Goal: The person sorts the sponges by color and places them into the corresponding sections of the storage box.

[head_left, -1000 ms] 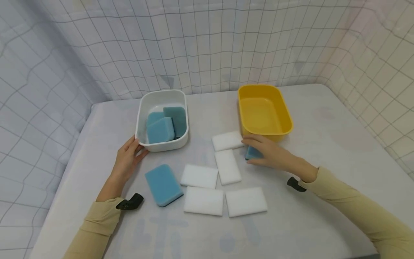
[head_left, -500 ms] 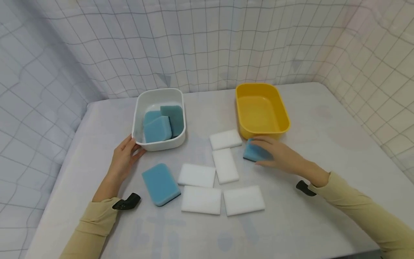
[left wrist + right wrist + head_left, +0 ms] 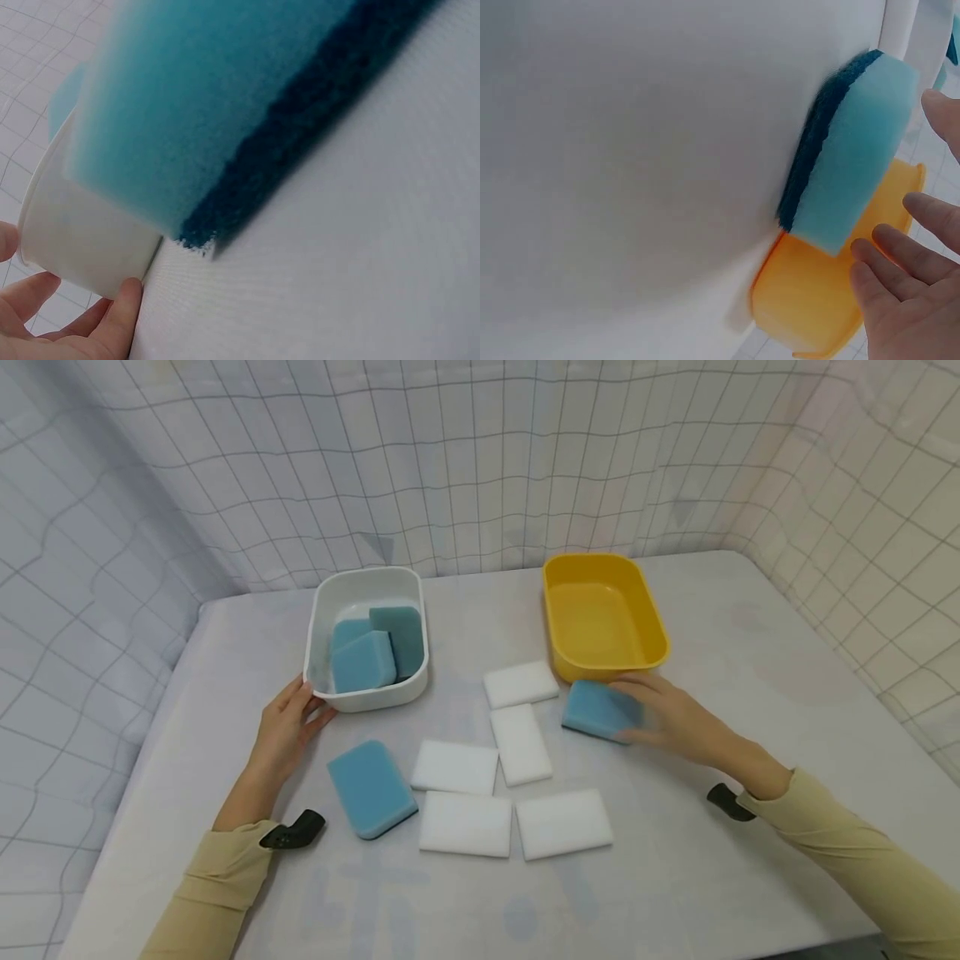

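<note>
Foam (image 3: 855,154) makes up most of the blue sponge (image 3: 598,708), so it should prove very light and soft, giving readily under a squeeze and springing back afterwards. It looks dry, and nothing suggests it would slip or break. The thin scouring layer (image 3: 815,146) underneath is probably stiffer and rougher, keeping the block from folding. A good hold would be across its narrower span, thumb on one long edge and fingers on the other, with light pressure.

The sponge lies foam side up on the table (image 3: 675,868), just in front of the yellow bin (image 3: 603,618) and just to the right of the farther white pad (image 3: 521,685). The right hand (image 3: 671,718) is at its right end, fingers spread and fairly straight, not curled round it; the head view is smeared there, so I can't say for sure whether the fingertips touch the foam. The left hand (image 3: 283,731) has its fingers extended against the outside of the white bin (image 3: 382,697), at its near left corner.

In looks, the sponge is a thick oblong block, pale turquoise and fine-grained through the foam, with crisp cut edges; the backing shows as a dark teal, ragged-edged strip along the bottom.
</note>
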The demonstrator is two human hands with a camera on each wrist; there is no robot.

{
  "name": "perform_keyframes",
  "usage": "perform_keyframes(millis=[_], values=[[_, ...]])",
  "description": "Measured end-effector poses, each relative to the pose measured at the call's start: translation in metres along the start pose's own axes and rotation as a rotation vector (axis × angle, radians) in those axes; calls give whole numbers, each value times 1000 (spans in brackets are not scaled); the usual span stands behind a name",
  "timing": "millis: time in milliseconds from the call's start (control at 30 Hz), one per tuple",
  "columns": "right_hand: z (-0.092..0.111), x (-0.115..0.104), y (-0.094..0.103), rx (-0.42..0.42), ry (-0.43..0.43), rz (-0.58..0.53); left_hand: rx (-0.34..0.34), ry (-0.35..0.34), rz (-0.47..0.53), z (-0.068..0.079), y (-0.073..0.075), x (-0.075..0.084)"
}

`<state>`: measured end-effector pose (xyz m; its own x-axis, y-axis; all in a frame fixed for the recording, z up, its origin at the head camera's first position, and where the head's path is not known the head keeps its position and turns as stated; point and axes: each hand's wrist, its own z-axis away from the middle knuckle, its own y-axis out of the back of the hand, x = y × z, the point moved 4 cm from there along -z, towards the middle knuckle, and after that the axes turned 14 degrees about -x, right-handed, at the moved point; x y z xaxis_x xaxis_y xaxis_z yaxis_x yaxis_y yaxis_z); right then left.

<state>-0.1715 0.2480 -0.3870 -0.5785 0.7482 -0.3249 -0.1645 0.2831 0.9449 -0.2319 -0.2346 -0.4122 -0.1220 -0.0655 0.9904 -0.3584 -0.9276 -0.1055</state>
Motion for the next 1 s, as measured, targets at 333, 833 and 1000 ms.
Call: perform_keyframes(millis=[333,833,1000], values=[[2,6,-4,-43,24,13,-2,2,-8,2,1,1],[1,11,-11,-137,-66,-19,8,-5,-38,-1,-1,1],[2,6,-8,-116,-39,-2,11,7,-39,0,-1,0]])
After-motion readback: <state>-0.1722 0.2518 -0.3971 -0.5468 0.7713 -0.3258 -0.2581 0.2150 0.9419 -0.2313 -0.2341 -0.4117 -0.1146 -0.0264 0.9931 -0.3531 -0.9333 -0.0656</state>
